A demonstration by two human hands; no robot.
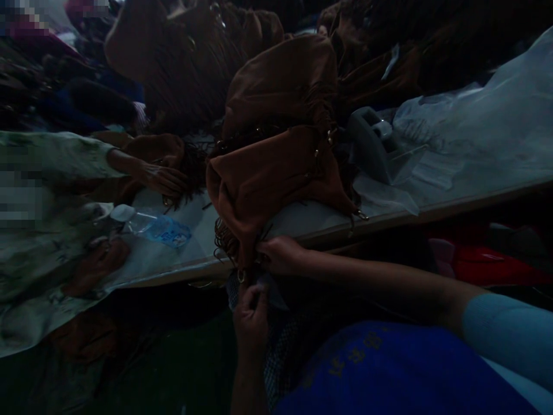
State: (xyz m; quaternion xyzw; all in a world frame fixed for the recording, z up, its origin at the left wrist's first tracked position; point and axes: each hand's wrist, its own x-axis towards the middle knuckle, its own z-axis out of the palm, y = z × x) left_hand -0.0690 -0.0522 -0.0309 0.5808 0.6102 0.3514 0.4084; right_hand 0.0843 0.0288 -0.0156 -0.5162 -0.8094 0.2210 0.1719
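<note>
A brown bag (pixel 276 173) with dark fringe and metal rings lies on the table, one narrow corner hanging over the front edge. My right hand (pixel 283 255) is closed on this corner from its right side. Just below, my left hand (pixel 251 317) is closed, fingers curled close under the metal ring (pixel 242 276) at the corner's tip. What it pinches is too dark to make out. A small piece of clear plastic (pixel 272 291) shows beside my left fingers.
More brown fringed bags (pixel 181 52) are heaped behind. At left, a co-worker's hand (pixel 162 178) rests on another bag, near a water bottle (pixel 159 226). A grey tape dispenser (pixel 374 144) and clear plastic sheeting (pixel 488 115) occupy the right of the table (pixel 458 190).
</note>
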